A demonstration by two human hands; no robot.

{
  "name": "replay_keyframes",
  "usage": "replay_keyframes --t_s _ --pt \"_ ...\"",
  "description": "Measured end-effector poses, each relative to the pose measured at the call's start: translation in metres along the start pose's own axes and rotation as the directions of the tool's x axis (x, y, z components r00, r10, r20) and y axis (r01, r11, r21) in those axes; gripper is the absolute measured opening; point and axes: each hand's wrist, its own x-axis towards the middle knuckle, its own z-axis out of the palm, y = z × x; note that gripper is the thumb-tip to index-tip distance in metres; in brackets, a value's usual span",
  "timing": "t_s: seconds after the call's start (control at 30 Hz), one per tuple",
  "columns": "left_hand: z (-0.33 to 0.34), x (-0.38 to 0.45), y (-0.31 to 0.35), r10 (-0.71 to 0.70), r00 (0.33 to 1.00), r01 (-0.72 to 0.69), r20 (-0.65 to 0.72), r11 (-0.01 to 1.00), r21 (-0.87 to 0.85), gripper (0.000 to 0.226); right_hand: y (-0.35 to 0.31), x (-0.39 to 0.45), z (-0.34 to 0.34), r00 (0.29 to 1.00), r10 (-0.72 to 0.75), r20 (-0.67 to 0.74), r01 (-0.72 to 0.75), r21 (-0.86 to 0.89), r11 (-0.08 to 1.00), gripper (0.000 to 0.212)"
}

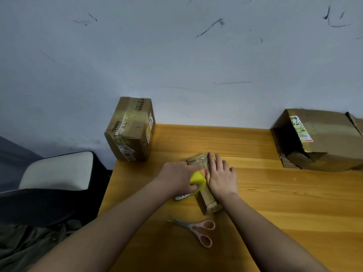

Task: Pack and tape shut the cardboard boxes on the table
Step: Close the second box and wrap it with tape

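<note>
A small flat cardboard box (pixel 208 197) lies in the middle of the wooden table (pixel 275 203). My right hand (pixel 221 176) presses flat on the box's top with its fingers straight. My left hand (pixel 176 176) grips a yellow tape dispenser (pixel 197 178) with a roll of clear tape, held against the box's left side. Pink-handled scissors (pixel 198 229) lie shut on the table just in front of the box.
A tall taped cardboard box (pixel 130 130) stands at the table's back left corner. A larger torn, open box (pixel 318 140) sits at the back right against the wall. A chair with a pale cushion (pixel 59 170) stands left of the table.
</note>
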Motion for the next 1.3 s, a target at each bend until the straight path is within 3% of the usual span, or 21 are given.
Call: replay_keyframes --t_s 0.13,0.27,0.37,0.43,0.5,0.63,0.73,1.07,1.3 --pt "0.001 -0.001 0.0 -0.061 0.998 0.061 -0.014 0.998 -0.018 0.071 -0.009 -0.008 -0.001 0.977 -0.159 -0.142 0.171 0.075 0.982 0.053" --pt "0.006 -0.002 -0.002 -0.082 0.997 0.083 0.018 0.994 -0.07 0.07 -0.014 -0.021 0.011 0.998 -0.007 -0.063 0.029 0.354 0.935 0.051" --pt "0.008 -0.01 -0.011 -0.06 0.998 0.067 0.037 0.971 -0.229 0.073 -0.013 -0.017 0.018 1.0 0.022 -0.013 -0.017 0.304 0.952 0.065" --pt "0.013 -0.019 -0.019 -0.025 0.998 0.04 0.052 0.954 -0.298 0.07 -0.012 -0.014 0.017 1.0 0.019 0.001 -0.018 0.28 0.96 0.062" --pt "0.018 -0.028 -0.021 0.029 0.994 -0.005 0.106 0.976 -0.22 0.065 -0.012 -0.014 0.016 1.0 0.001 0.027 -0.008 0.275 0.961 0.058" --pt "0.02 -0.03 -0.013 0.068 0.978 -0.074 0.198 0.997 0.023 0.06 -0.016 -0.017 0.014 0.998 -0.056 0.032 0.048 0.209 0.977 0.083" --pt "0.013 -0.022 -0.004 0.048 0.975 -0.072 0.218 0.992 0.103 0.057 -0.018 -0.016 0.014 0.998 -0.045 0.044 0.036 0.192 0.981 0.086" --pt "0.013 -0.019 -0.002 -0.018 0.943 -0.001 0.332 0.998 0.056 0.059 -0.019 -0.016 0.012 0.995 -0.059 0.085 0.045 0.159 0.986 0.09" --pt "0.038 -0.025 0.003 -0.085 0.925 0.078 0.371 0.996 0.035 0.058 -0.017 -0.017 0.013 0.994 -0.064 0.088 0.05 0.157 0.986 0.111"
